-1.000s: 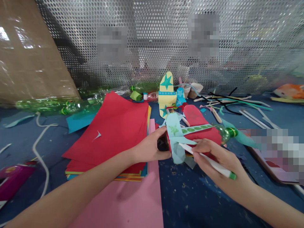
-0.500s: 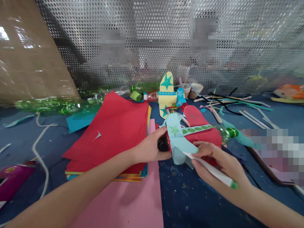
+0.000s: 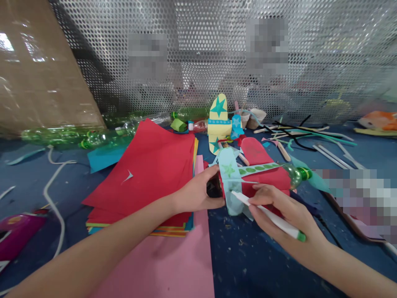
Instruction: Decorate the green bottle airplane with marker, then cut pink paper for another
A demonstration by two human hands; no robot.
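A plastic bottle craft wrapped in red paper (image 3: 266, 184) lies in front of me, its clear neck and green cap (image 3: 305, 173) pointing right. My left hand (image 3: 197, 191) is closed round its left end, thumb above and fingers below a dark opening. Across that end runs a light-blue paper piece (image 3: 233, 203), with a green star on its upper part and a thin flap seen edge-on. A white marker with a green end (image 3: 279, 221) is pinched in my right hand (image 3: 287, 211). Its tip points at the lower light-blue paper, but contact is unclear.
Left of the craft lies a stack of red and coloured paper (image 3: 155, 169) over a pink sheet (image 3: 173, 260). Behind stand a yellow paper bottle plane (image 3: 218, 129) and several green bottles (image 3: 58, 135). Sticks and pipe cleaners (image 3: 297, 133) lie right, before a perforated metal panel (image 3: 198, 54).
My right hand has drawn the marker's tip left onto the lower light-blue paper. The flap that bent down over the tip now stands out edge-on. My left hand keeps its hold.
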